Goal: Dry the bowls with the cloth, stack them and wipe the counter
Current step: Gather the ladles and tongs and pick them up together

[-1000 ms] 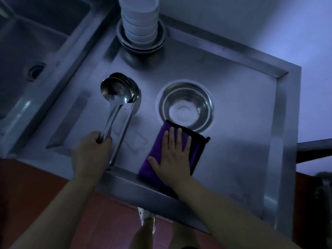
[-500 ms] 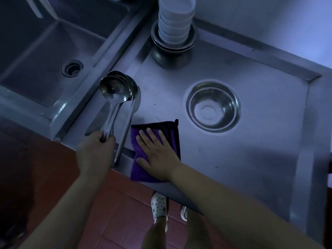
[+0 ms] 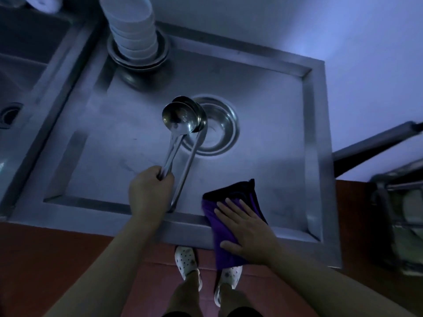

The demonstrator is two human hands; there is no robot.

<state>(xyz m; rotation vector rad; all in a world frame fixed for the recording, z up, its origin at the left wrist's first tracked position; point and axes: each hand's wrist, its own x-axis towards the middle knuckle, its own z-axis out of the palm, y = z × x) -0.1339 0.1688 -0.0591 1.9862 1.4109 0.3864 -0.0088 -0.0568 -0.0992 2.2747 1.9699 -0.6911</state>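
From the head camera, two bare hands work over a steel counter point(image 3: 263, 92) with a raised rim. The left hand point(image 3: 150, 191) has its fingers curled round the handles of a bundle of steel ladles point(image 3: 183, 117); their cups overlap, so at least two, perhaps three, can be counted. The cups hang above the left edge of one steel bowl point(image 3: 217, 126) that sits upright near the middle of the counter. The right hand point(image 3: 247, 227) lies flat on one purple cloth point(image 3: 225, 227), fingers straight and slightly spread, thumb out to the near side. The cloth is at the near edge of the counter, right of the ladles, its near end drooping over the rim.

At the far left corner stands one stack of bowls point(image 3: 135, 33): about five white ones, on several shallow steel ones whose number cannot be told. Left of the counter is a sink basin point(image 3: 27, 72) with one drain point(image 3: 10, 115). Two white perforated clogs point(image 3: 186, 259) stand on the red floor below.
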